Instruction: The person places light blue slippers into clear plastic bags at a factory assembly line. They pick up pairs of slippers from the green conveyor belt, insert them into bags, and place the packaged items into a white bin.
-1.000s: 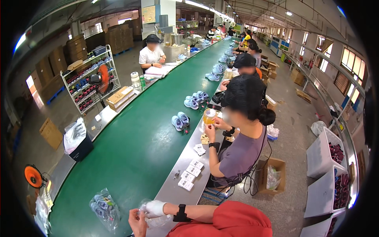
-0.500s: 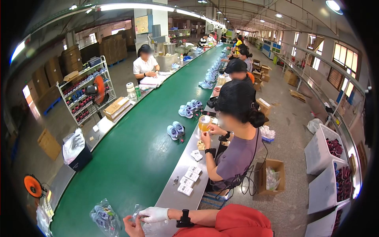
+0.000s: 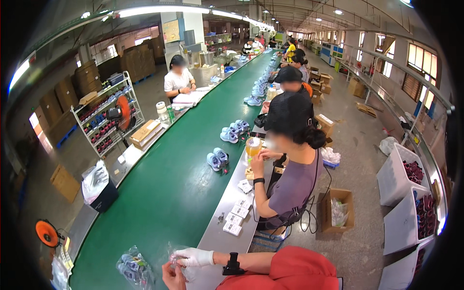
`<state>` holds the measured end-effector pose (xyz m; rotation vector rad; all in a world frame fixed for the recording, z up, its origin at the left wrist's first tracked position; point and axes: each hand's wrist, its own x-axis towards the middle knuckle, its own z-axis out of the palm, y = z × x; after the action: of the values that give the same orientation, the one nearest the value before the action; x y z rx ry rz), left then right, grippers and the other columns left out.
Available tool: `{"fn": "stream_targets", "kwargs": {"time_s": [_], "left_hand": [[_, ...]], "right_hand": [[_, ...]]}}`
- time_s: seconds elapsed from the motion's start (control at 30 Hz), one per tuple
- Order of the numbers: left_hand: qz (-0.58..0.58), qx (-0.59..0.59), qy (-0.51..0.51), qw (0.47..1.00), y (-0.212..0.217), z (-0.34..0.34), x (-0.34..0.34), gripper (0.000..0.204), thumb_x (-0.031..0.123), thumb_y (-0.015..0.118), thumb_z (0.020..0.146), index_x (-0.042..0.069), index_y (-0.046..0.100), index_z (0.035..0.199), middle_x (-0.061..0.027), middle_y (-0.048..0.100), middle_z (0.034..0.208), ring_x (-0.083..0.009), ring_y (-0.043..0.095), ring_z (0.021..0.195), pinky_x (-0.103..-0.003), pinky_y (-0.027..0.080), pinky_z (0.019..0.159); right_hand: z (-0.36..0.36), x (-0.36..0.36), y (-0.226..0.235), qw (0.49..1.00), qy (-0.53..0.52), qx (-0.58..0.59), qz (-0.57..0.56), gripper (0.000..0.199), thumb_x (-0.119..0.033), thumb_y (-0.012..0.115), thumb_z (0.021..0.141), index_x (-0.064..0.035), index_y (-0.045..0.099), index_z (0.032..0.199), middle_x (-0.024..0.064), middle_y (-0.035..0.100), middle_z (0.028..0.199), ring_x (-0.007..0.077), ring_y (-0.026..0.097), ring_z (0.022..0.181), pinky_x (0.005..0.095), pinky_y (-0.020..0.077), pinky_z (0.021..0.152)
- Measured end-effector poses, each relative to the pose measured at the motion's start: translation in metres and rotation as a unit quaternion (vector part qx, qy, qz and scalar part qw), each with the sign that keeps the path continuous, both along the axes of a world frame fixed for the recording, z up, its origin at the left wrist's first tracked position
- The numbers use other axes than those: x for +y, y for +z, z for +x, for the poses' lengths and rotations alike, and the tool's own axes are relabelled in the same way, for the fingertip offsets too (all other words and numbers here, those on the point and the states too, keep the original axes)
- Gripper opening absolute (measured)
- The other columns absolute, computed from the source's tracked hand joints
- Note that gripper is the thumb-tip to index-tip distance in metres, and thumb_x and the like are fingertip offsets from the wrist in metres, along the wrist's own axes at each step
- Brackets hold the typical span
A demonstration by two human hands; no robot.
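Note:
At the lower edge, my right hand [image 3: 195, 257] wears a white glove and pinches a crumpled clear plastic bag [image 3: 189, 274]. My bare left hand [image 3: 174, 277] is beside it, fingers closed on the same bag. Something small and pinkish shows at the fingertips, too blurred to name. Left of my hands, a pair of light blue shoes [image 3: 133, 266] lies in a clear plastic bag on the green conveyor belt [image 3: 159, 193]. A black band with a clip-like mount [image 3: 233, 265] sits on my right wrist.
Several small white boxes [image 3: 237, 212] lie on the metal ledge [image 3: 212, 241]. Beyond them a co-worker in a purple top [image 3: 295, 183] handles something near a yellow cup [image 3: 253, 146]. Blue shoes [image 3: 217, 159] stand on the belt. A dark bin [image 3: 104, 195] lines the left side.
The view has shifted slightly, so the scene sits a little to the right. My hands keep hold of the plastic bag, and my fingers have drawn together at its edge.

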<state>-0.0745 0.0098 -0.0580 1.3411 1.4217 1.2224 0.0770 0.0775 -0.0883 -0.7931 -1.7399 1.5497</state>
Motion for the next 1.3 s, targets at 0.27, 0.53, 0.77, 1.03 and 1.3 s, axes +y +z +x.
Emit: {"fn": "stream_targets", "kwargs": {"time_s": [0.27,0.53,0.77,1.03,1.3], "left_hand": [[0.058,0.046,0.15,0.986,-0.028,-0.037,0.01,0.019,0.005,0.056,0.084,0.003,0.046,0.1,0.0015,0.044,0.058,-0.0056,0.039,0.047,-0.021,0.028,0.043],[0.006,-0.05,0.109,0.993,-0.009,-0.031,0.003,0.016,0.011,0.057,0.088,0.005,0.047,0.098,0.0026,0.044,0.053,-0.0024,0.033,0.039,-0.022,0.02,0.035],[-0.013,-0.051,0.091,0.994,-0.018,-0.02,0.001,0.011,0.012,0.056,0.088,0.004,0.05,0.092,0.0035,0.044,0.058,-0.0021,0.035,0.044,-0.019,0.025,0.038],[0.025,-0.036,0.172,0.984,-0.015,-0.037,0.008,0.007,0.008,0.055,0.088,0.003,0.05,0.088,0.0062,0.038,0.062,-0.0018,0.032,0.053,-0.019,0.022,0.047],[-0.05,-0.107,0.177,0.977,-0.006,-0.027,0.026,0.006,0.008,0.054,0.089,0.004,0.049,0.09,0.0044,0.041,0.06,-0.0013,0.032,0.046,-0.019,0.021,0.04]], "right_hand": [[-0.001,-0.004,0.016,0.996,0.081,-0.028,-0.002,0.029,-0.026,0.051,0.088,-0.0044,0.057,0.106,0.0076,0.061,0.082,0.0168,0.057,0.078,0.0312,0.0461,0.073],[0.006,0.001,0.028,0.994,0.085,-0.063,-0.022,0.027,-0.023,0.049,0.086,-0.0053,0.058,0.105,0.0081,0.063,0.086,0.0189,0.06,0.081,0.0332,0.0468,0.074],[0.001,0.003,0.022,0.991,0.063,-0.109,0.043,0.024,-0.023,0.05,0.087,-0.0039,0.059,0.099,0.0081,0.064,0.078,0.0203,0.061,0.073,0.0337,0.0479,0.072],[0.023,0.039,0.022,0.988,-0.025,0.062,-0.14,0.026,-0.027,0.051,0.092,-0.0037,0.061,0.099,0.0041,0.062,0.078,0.009,0.058,0.072,0.0249,0.0495,0.065],[0.105,0.15,-0.042,0.927,-0.232,-0.293,0.029,0.04,-0.043,0.056,0.079,-0.0111,0.063,0.102,0.0186,0.063,0.099,0.0335,0.06,0.096,0.0384,0.0464,0.085]]}}
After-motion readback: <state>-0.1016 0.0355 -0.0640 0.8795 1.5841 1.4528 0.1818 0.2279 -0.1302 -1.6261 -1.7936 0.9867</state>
